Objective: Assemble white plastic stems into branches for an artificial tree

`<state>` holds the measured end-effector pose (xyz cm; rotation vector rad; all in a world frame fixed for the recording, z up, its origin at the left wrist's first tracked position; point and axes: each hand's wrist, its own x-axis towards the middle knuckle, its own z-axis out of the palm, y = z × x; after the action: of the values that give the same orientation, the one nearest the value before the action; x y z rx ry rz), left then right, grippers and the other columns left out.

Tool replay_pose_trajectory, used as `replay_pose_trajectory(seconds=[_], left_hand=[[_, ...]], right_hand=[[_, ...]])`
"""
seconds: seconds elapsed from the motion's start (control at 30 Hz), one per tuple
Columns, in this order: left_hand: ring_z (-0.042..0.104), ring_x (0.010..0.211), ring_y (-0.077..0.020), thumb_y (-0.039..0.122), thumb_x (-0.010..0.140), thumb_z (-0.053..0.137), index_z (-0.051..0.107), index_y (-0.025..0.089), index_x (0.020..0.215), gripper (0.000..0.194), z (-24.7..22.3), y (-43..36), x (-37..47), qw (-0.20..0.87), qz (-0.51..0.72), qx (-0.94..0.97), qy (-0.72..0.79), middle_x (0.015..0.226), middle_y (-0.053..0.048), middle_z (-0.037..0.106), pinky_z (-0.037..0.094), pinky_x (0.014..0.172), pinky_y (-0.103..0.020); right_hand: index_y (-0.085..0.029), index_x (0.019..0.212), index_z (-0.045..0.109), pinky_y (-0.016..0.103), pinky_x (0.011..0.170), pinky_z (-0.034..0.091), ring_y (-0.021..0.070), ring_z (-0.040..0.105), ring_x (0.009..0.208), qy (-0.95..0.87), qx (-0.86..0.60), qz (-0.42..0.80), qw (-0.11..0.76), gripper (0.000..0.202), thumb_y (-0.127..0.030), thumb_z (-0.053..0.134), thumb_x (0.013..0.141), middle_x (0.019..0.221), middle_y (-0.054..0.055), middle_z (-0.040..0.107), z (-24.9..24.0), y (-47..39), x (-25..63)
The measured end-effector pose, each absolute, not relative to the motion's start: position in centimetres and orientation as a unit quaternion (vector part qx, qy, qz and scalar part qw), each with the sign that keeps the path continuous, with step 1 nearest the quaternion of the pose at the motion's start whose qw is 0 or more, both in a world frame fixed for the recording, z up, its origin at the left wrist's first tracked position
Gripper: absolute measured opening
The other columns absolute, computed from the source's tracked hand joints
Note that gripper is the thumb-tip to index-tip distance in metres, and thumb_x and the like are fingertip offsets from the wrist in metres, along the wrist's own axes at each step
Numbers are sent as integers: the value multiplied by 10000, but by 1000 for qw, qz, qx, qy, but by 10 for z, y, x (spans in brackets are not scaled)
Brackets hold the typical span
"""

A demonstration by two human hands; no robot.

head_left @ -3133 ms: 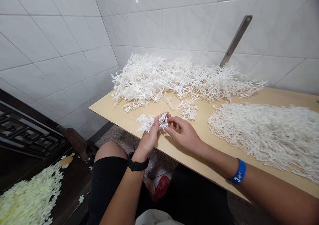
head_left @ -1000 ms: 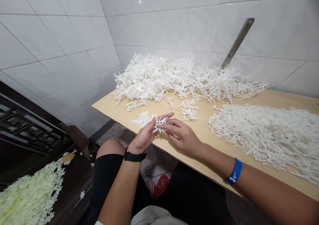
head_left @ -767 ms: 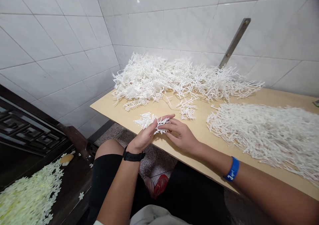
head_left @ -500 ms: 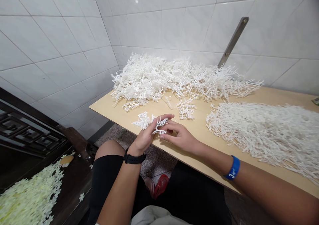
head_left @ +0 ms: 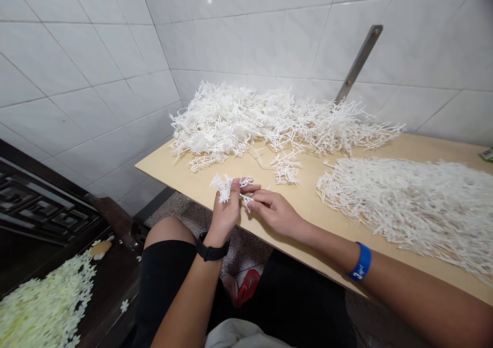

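A small white branched piece (head_left: pixel 222 187) is gripped between the thumb and fingers of my left hand (head_left: pixel 228 209), above the table's front edge. My right hand (head_left: pixel 275 212) pinches the piece's lower right end between thumb and forefinger. Behind my hands a large heap of white branched pieces (head_left: pixel 246 119) lies against the wall. A few loose sprigs (head_left: pixel 287 173) stick out at its front. To the right, a wide flat pile of white strands (head_left: pixel 408 204) covers part of the table.
The light wooden table (head_left: pixel 173 176) meets a tiled wall. A metal bar (head_left: pixel 358 62) leans up behind the heap. On a dark surface at lower left lie pale yellow-green flower shapes (head_left: pixel 46 301). A green object (head_left: pixel 487 154) sits at the far right.
My left hand has turned more upright and tilted the white piece with it. My right thumb and forefinger have closed on the piece's end.
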<state>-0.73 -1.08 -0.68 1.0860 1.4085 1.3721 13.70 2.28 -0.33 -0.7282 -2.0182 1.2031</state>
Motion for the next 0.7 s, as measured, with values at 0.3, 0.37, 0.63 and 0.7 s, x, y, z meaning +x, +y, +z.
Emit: replay_pose_trajectory(seconds=[0.3, 0.37, 0.63, 0.7], left_hand=[[740, 905, -288, 681, 886, 489, 677, 138, 843, 576, -23, 9, -16, 442, 667, 291, 524, 603, -72, 711, 504, 990, -464], [720, 1001, -282, 680, 897, 468, 685, 149, 918, 574, -22, 10, -16, 468, 664, 301, 500, 747, -94, 764, 460, 1042, -461], [600, 1211, -269, 587, 955, 434, 688, 187, 1120, 502, -9, 2, -13, 523, 629, 365, 445, 1245, -104, 706, 415, 1062, -438], [580, 1228, -264, 561, 957, 450, 680, 200, 1168, 477, -8, 1, -16, 534, 620, 377, 434, 1305, -95, 673, 405, 1067, -430]], right_hand=[[-183, 668, 644, 310, 749, 436, 179, 587, 755, -837, -278, 360, 304, 335, -205, 495, 966, 712, 31, 639, -3, 22, 143], [-182, 739, 676, 331, 762, 436, 197, 583, 799, -851, -299, 300, 310, 284, -195, 501, 964, 769, 49, 659, -7, 26, 146], [-187, 1125, 707, 421, 817, 386, 268, 553, 952, -865, -388, 102, 301, 363, -47, 475, 883, 1026, 104, 688, -14, 37, 153], [-188, 1142, 703, 428, 831, 387, 269, 564, 977, -860, -389, 111, 312, 331, -93, 482, 914, 1053, 104, 695, -14, 36, 153]])
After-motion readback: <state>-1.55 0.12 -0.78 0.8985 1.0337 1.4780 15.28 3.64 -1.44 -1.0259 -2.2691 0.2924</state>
